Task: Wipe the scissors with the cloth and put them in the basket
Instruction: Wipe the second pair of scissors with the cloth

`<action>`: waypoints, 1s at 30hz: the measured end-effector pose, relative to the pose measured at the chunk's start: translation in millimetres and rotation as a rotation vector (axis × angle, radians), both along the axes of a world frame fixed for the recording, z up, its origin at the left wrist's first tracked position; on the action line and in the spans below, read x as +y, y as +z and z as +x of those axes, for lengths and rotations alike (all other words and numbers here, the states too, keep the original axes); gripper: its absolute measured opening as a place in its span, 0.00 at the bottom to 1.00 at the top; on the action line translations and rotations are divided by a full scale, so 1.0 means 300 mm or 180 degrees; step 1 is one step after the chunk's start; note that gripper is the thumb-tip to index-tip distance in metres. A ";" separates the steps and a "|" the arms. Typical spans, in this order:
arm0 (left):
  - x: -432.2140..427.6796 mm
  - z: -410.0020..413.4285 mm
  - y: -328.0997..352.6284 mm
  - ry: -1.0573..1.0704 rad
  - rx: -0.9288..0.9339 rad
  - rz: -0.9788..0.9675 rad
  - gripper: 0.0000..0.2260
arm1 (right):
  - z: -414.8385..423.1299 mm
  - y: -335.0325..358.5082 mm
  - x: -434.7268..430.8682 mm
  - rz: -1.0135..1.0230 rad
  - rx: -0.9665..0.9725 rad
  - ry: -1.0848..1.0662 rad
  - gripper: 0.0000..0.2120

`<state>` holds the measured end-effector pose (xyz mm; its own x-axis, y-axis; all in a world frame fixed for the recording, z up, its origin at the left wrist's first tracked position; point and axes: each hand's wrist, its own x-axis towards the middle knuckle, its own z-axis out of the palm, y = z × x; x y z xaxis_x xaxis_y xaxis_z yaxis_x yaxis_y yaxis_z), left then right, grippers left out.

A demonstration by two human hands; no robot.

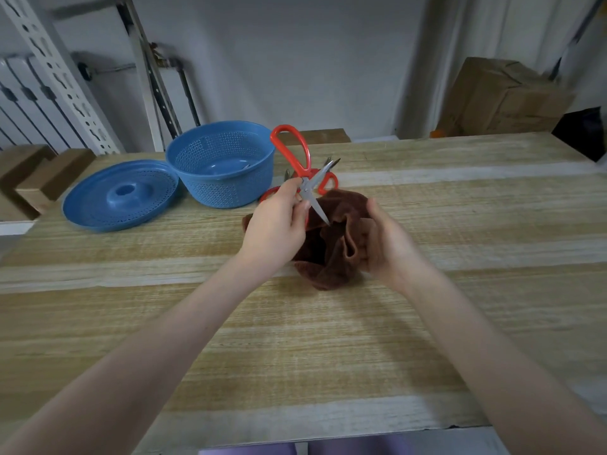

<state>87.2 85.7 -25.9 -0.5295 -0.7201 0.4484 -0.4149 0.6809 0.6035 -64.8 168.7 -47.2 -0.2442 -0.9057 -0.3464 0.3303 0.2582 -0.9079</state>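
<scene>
While our left hand (pixel 276 224) pinches the scissors (pixel 308 192) and our right hand (pixel 389 247) grips the cloth (pixel 331 261), a slip could jab the blade tip, near our right fingers (pixel 364 254), into them.

Scissors (pixel 306 178): red handles, steel blades, blades spread. The left hand (pixel 279 224) pinches them near the pivot, clear of the surface (pixel 295 339). Large handle loop up, one blade pointing down with its tip at the cloth (pixel 331 244).

Other scissors (pixel 330 182): lying behind, partly hidden.

Cloth: brown, bunched, gripped by the right hand (pixel 387 244), lower edge on the surface.

Basket (pixel 223 188): blue, round, perforated, upright, left of the scissors.
</scene>
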 end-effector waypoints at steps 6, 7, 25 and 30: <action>0.021 -0.024 -0.001 -0.0031 -0.0074 -0.0043 0.18 | -0.004 0.081 -0.023 -0.0118 0.1393 0.0261 0.11; 0.021 -0.025 0.001 -0.0025 -0.0084 -0.0041 0.17 | -0.008 0.090 -0.023 -0.0153 0.1521 0.0208 0.09; 0.053 -0.046 -0.001 -0.0225 -0.0091 0.0017 0.23 | 0.035 0.064 -0.017 -0.0604 0.1653 -0.0054 0.07; 0.058 -0.042 -0.019 -0.0196 -0.0061 0.0038 0.17 | 0.048 0.025 -0.020 -0.0930 0.2228 -0.0168 0.14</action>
